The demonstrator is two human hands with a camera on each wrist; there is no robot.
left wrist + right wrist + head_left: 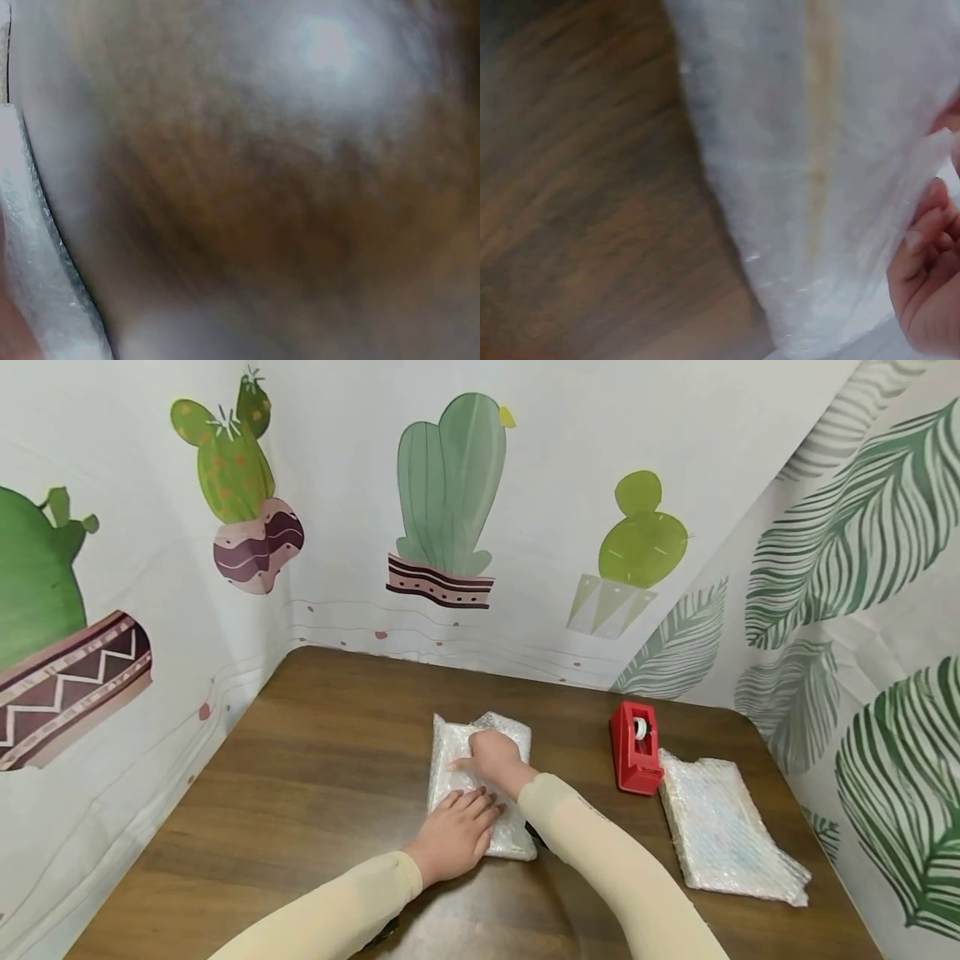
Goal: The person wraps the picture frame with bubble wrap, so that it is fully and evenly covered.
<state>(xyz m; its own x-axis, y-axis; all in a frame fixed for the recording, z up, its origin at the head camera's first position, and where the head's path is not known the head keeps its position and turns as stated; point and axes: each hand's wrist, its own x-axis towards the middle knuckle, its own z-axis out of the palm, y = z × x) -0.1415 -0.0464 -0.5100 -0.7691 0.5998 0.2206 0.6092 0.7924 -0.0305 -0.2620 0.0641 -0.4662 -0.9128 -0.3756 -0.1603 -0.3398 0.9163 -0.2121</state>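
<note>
A flat, rectangular package in clear bubble wrap (514, 842) lies on the table in the head view. My left hand (453, 837) rests on its near half with the fingers straight. Farther up the package, my right hand (495, 755) has its fingers curled at the wrap and its thumb pointing left. The right wrist view shows those curled fingers (922, 259) pinching the edge of the bubble wrap (757, 150), through which a yellowish strip shows. Only a side of the package (41, 247) appears at the left of the left wrist view.
A red tape dispenser (636, 752) with a white roll stands right of the package. Beside it, at the right, lies a second bubble-wrapped package (720, 831). Both stand on the brown wooden table (337, 735), whose far edge meets a cactus-printed wall covering (525, 635).
</note>
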